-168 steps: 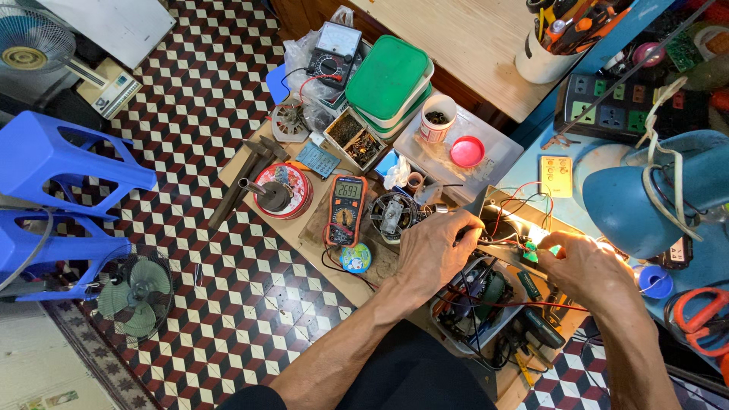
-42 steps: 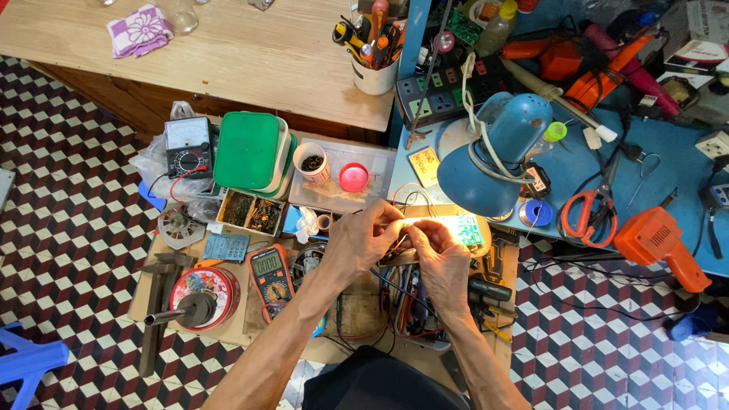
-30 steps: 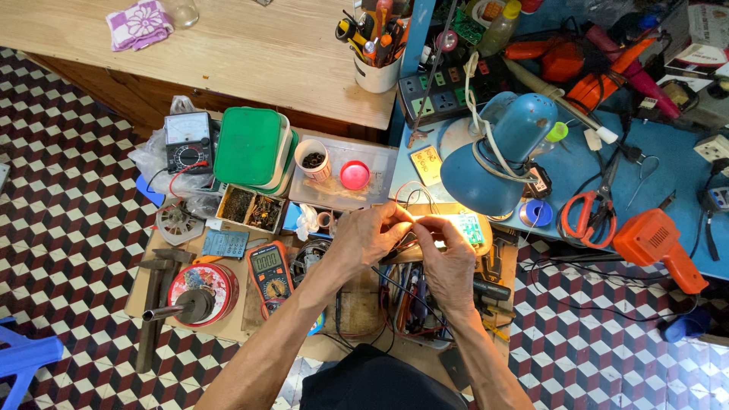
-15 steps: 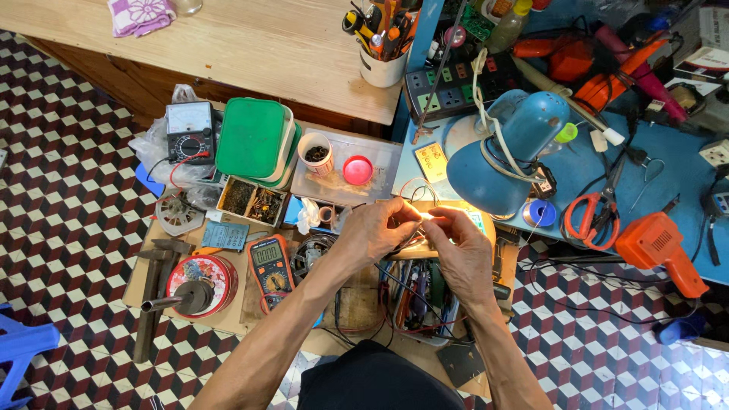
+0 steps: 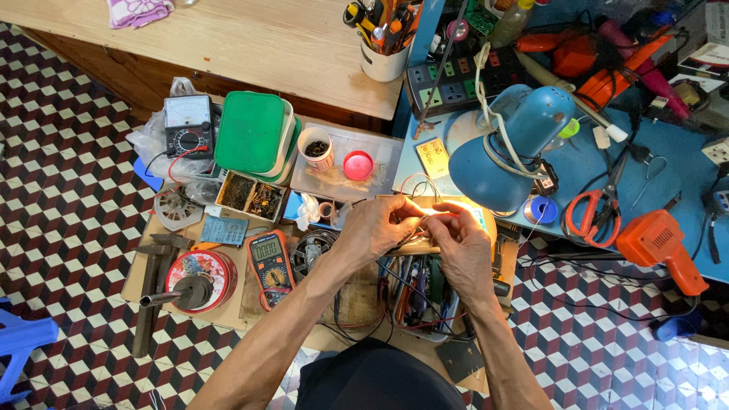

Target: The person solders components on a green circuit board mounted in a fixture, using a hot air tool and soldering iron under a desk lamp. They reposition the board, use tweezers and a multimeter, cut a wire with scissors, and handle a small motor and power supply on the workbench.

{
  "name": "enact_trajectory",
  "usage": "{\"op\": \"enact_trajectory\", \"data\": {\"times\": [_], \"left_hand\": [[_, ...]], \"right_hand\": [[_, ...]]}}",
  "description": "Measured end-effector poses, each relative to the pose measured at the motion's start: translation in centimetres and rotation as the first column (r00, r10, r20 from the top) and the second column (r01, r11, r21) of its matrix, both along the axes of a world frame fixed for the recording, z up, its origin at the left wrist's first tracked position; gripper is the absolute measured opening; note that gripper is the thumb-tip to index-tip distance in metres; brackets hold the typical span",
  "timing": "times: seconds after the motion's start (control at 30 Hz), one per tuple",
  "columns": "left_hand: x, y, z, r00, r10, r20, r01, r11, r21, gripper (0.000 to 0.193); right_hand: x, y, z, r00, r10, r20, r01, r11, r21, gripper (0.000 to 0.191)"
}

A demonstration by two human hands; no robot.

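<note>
Both hands meet under the blue desk lamp [image 5: 507, 148], over a low wooden work board [image 5: 228, 311]. My left hand [image 5: 377, 225] pinches thin dark wires [image 5: 399, 277] that trail down toward me. My right hand [image 5: 461, 241] is closed on the same small part, its fingertips touching the left hand's; the part itself is hidden between the fingers. Below the hands lies an opened device with coloured wiring [image 5: 418, 300].
An orange digital multimeter [image 5: 269, 262] and a red round tin [image 5: 201, 277] lie left of my arms. Behind are a green-lidded box [image 5: 250, 133], an analog meter [image 5: 188, 125], a pink cap [image 5: 358, 165]. Right: orange-handled scissors [image 5: 588, 212], orange drill [image 5: 661, 243], power strip [image 5: 456, 89].
Since 5.6 s ago the view swung right, to the lamp and blue table. In the last second the hands stay together under the lamp, shifting only slightly.
</note>
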State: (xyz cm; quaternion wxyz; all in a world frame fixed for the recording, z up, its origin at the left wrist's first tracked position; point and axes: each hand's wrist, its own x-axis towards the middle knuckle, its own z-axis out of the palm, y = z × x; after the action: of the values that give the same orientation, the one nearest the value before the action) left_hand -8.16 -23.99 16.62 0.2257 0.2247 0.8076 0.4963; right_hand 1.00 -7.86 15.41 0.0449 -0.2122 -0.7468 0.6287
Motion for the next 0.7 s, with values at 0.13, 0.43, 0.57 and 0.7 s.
{"op": "enact_trajectory", "data": {"times": [0.13,0.43,0.57,0.7], "left_hand": [[0.0,0.0,0.1,1.000,-0.005,-0.018,0.004,1.000,-0.013,0.024],[-0.1,0.2,-0.1,0.996,0.014,-0.087,-0.013,1.000,0.006,0.027],[-0.3,0.2,-0.2,0.999,-0.002,-0.040,0.001,1.000,-0.026,0.029],[-0.4,0.4,-0.4,0.998,-0.019,-0.056,0.016,0.998,-0.060,0.030]], "right_hand": [[0.0,0.0,-0.3,1.000,0.000,-0.013,0.000,1.000,-0.022,0.031],[0.3,0.1,0.2,0.996,0.017,-0.092,-0.021,0.999,-0.046,0.025],[1.0,0.4,1.2,0.975,0.181,-0.129,-0.095,0.864,0.494,0.030],[0.8,0.9,1.8,0.910,0.385,-0.155,-0.110,0.584,0.804,0.032]]}}
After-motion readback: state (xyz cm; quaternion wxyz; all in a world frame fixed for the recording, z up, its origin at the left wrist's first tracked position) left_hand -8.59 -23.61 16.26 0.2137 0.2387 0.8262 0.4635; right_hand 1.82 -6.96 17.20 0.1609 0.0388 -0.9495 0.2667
